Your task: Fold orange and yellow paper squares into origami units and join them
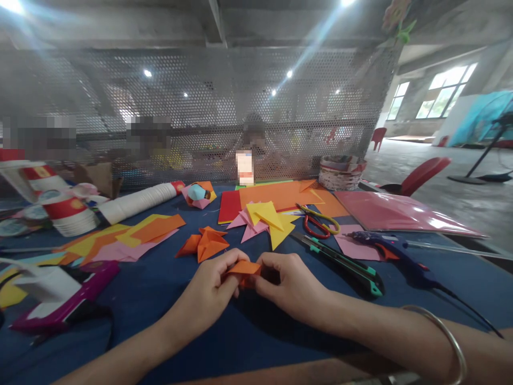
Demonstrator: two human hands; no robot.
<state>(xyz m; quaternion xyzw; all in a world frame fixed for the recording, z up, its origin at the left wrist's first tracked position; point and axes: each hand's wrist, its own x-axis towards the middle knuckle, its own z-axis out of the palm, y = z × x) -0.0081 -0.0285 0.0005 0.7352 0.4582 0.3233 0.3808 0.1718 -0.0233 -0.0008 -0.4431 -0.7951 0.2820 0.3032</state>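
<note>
Between my two hands is a folded piece of orange paper (245, 268), held just above the blue table near its front edge. My left hand (218, 280) pinches its left side, with thumb and fingers closed on it. On the other side, my right hand (282, 278) grips the right end between thumb and forefinger. The paper's lower part is partly hidden by my fingers. Just beyond my left hand lie folded orange paper pieces (204, 243). Folded yellow paper pieces (272, 219) and pink ones (247, 224) lie farther back.
To the right are a utility knife (344, 264), scissors (320, 223) and a glue gun (395, 254). Paper cups (140, 203) and a purple power strip (68, 299) occupy the left. Paper sheets (276, 197) and a basket (342, 174) stand before a perforated metal screen (216, 112).
</note>
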